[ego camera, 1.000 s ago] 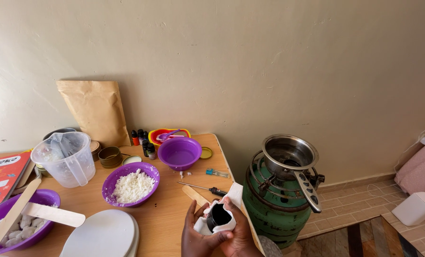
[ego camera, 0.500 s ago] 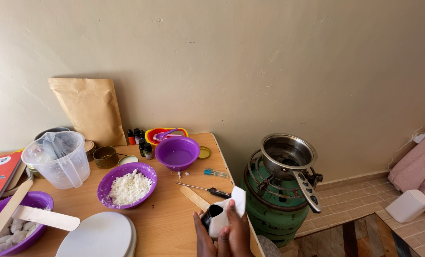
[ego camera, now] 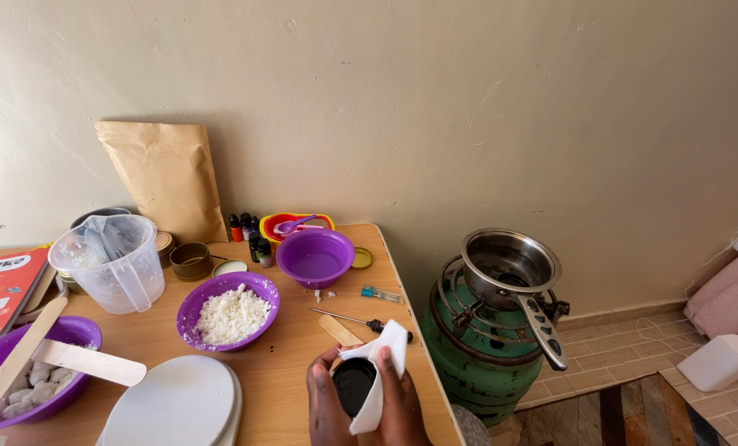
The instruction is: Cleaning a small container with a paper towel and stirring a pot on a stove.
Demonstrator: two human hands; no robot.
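Note:
Low in the head view, both my hands hold a small black round tin (ego camera: 353,384) wrapped in a white paper tissue (ego camera: 382,363). My left hand (ego camera: 326,405) cups the tin from the left. My right hand (ego camera: 400,403) presses the tissue against its right side. They hover over the front right part of the wooden table (ego camera: 290,372). Just beyond them lie a flat wooden stick (ego camera: 339,330) and a thin black-handled screwdriver (ego camera: 354,319).
A purple bowl of white flakes (ego camera: 230,311), an empty purple bowl (ego camera: 315,257), a clear measuring jug (ego camera: 114,263), a white round lid (ego camera: 175,405), small dye bottles (ego camera: 249,230) and a brown paper bag (ego camera: 164,177) crowd the table. A green gas cylinder (ego camera: 476,355) carrying a steel pot (ego camera: 509,264) stands right of it.
My hands have turned the tin, so its dark opening now faces up and left, with the tissue folded over its right side. The camera view shifted slightly.

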